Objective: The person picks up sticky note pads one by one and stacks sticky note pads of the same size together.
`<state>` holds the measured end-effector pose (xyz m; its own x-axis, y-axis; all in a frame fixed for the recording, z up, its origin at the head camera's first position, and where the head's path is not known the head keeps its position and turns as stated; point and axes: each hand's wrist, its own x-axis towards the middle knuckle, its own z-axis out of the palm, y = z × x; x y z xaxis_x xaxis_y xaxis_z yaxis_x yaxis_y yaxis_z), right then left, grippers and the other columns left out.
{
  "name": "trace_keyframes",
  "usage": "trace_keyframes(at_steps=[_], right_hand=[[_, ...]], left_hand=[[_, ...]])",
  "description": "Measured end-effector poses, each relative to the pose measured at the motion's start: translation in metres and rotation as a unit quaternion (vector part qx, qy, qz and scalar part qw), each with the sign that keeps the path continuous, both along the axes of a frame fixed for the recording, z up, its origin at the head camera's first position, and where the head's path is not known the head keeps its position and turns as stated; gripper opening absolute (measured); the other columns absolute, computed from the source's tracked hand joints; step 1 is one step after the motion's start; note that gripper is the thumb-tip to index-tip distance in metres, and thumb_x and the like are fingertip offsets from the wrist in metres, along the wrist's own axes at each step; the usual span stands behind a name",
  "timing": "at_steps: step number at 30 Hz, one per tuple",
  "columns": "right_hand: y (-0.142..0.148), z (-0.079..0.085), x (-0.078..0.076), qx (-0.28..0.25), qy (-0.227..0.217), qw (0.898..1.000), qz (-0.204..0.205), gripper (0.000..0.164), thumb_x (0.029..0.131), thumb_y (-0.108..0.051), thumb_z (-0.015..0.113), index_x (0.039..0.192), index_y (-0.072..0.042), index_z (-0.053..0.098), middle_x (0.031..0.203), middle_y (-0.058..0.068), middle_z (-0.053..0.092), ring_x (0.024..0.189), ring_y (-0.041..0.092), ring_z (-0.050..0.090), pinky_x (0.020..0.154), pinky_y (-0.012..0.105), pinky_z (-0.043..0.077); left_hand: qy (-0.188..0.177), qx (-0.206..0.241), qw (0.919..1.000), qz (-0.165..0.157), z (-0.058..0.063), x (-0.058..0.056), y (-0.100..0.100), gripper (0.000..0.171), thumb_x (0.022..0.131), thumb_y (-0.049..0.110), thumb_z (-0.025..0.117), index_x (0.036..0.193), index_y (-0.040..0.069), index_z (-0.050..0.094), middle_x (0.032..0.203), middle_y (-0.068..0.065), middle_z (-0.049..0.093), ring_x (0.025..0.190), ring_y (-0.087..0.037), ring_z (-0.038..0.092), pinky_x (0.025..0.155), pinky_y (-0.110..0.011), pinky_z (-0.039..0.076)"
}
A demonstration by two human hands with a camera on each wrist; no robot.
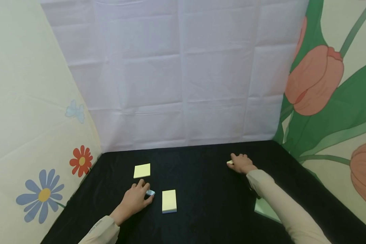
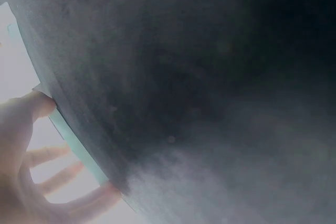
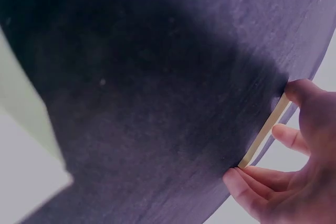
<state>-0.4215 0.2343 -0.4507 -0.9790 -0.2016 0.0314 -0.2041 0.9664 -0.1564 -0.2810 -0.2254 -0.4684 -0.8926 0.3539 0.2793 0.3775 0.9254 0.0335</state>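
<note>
My left hand (image 1: 134, 199) grips a small light-blue sticky note pad (image 1: 150, 192) over the left part of the black table. In the left wrist view, thumb and fingers span the pad's blue-green edge (image 2: 84, 156). Farther back on the right, my right hand (image 1: 242, 163) pinches a pale-yellow sticky note pad (image 1: 230, 162) by its two ends. That pad's thin edge (image 3: 265, 132) shows in the right wrist view, close over the cloth; most of its face is hidden by the hand.
A yellow pad (image 1: 142, 170) lies beyond my left hand. Right of that hand, a thicker yellow-topped stack (image 1: 169, 200) with a bluish lower layer rests on the black cloth (image 1: 201, 210). Partly under my right forearm sits a pale-green pad (image 1: 266, 210). White fabric (image 1: 183, 84) hangs behind.
</note>
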Motion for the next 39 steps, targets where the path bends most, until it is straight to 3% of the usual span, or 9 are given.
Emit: trace_keyframes(at_steps=[9, 21, 30, 39], right_hand=[[0.0025, 0.0006, -0.0009, 0.014, 0.014, 1.0, 0.0, 0.045, 0.096, -0.037, 0.06, 0.108, 0.006, 0.054, 0.093, 0.027, 0.055, 0.086, 0.043, 0.054, 0.075, 0.056, 0.046], [0.0014, 0.0028, -0.0017, 0.04, 0.009, 0.999, 0.017, 0.039, 0.097, -0.037, 0.059, 0.096, 0.002, 0.062, 0.089, 0.022, 0.059, 0.083, 0.039, 0.056, 0.076, 0.053, 0.047], [0.0024, 0.0021, -0.0012, 0.044, 0.008, 0.999, 0.02, 0.041, 0.098, -0.037, 0.059, 0.097, 0.004, 0.063, 0.091, 0.023, 0.06, 0.085, 0.04, 0.057, 0.077, 0.053, 0.047], [0.0008, 0.0043, 0.0003, 0.048, 0.01, 0.999, 0.022, 0.04, 0.097, -0.037, 0.059, 0.093, 0.003, 0.062, 0.088, 0.023, 0.059, 0.081, 0.038, 0.057, 0.074, 0.052, 0.048]], left_hand=[[-0.001, -0.001, 0.9999, 0.012, 0.0019, 0.0024, 0.0009, 0.042, 0.087, 0.037, 0.074, 0.107, 0.004, 0.057, 0.089, -0.007, 0.046, 0.064, -0.017, 0.04, 0.053, -0.032, 0.04], [0.005, -0.005, 0.9999, 0.01, 0.0021, 0.0033, -0.0002, 0.037, 0.087, 0.036, 0.075, 0.1, 0.005, 0.06, 0.085, -0.006, 0.045, 0.063, -0.016, 0.04, 0.052, -0.03, 0.039], [-0.018, 0.019, 0.9996, 0.013, 0.0004, 0.0012, -0.0005, 0.042, 0.085, 0.035, 0.075, 0.111, 0.006, 0.057, 0.093, -0.011, 0.043, 0.067, -0.02, 0.042, 0.051, -0.033, 0.04], [-0.032, 0.026, 0.9989, 0.02, 0.0011, 0.0017, -0.0008, 0.045, 0.078, 0.032, 0.072, 0.111, 0.005, 0.057, 0.092, -0.013, 0.042, 0.07, -0.023, 0.041, 0.053, -0.035, 0.039]])
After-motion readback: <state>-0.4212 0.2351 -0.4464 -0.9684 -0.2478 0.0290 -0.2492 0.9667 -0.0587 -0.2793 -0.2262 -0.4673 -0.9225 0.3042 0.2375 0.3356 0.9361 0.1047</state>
